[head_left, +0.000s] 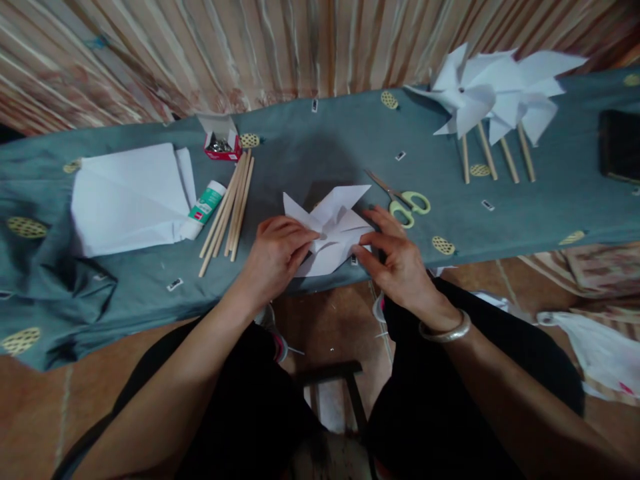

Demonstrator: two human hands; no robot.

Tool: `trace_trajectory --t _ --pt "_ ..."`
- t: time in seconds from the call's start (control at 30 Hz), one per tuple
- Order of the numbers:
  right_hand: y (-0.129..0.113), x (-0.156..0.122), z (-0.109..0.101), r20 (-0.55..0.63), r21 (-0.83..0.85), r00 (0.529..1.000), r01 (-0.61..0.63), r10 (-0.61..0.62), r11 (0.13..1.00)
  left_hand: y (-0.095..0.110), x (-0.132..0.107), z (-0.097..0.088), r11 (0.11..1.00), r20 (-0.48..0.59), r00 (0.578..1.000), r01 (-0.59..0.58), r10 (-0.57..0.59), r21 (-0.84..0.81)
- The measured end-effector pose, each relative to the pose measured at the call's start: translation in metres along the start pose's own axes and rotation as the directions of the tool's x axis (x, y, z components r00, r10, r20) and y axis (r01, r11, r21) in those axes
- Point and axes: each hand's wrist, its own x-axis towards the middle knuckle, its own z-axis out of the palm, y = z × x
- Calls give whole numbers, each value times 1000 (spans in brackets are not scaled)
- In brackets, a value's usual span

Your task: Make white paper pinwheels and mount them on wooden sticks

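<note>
Grey-green tablecloth [320,133] before a striped curtain. At its near edge, white folded paper [333,223] lying flat, left hand [277,250] pinching the centre flaps, right hand [395,257] grasping the right flap. To either side, wooden sticks [230,207] and scissors [406,200].

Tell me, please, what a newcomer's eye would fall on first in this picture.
First, the half-folded white paper pinwheel at the table's near edge, held between the left hand and the right hand. Then the finished pinwheels on sticks, lying at the far right of the grey-green cloth. Green-handled scissors lie just right of the hands, a bundle of wooden sticks to their left.
</note>
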Motion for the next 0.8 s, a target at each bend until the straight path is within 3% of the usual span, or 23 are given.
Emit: trace_trajectory --t 0.27,0.53,0.8 --pt "-5 0 4 -28 -11 1000 -12 12 1000 -3 15 12 998 -24 998 61 -62 -19" --pt "-6 -1 3 9 -21 1000 -26 26 999 0 17 14 982 -68 991 108 -120 -157" --pt "-8 -1 4 8 -38 1000 -26 26 999 2 22 20 985 -80 988 122 -132 -122"
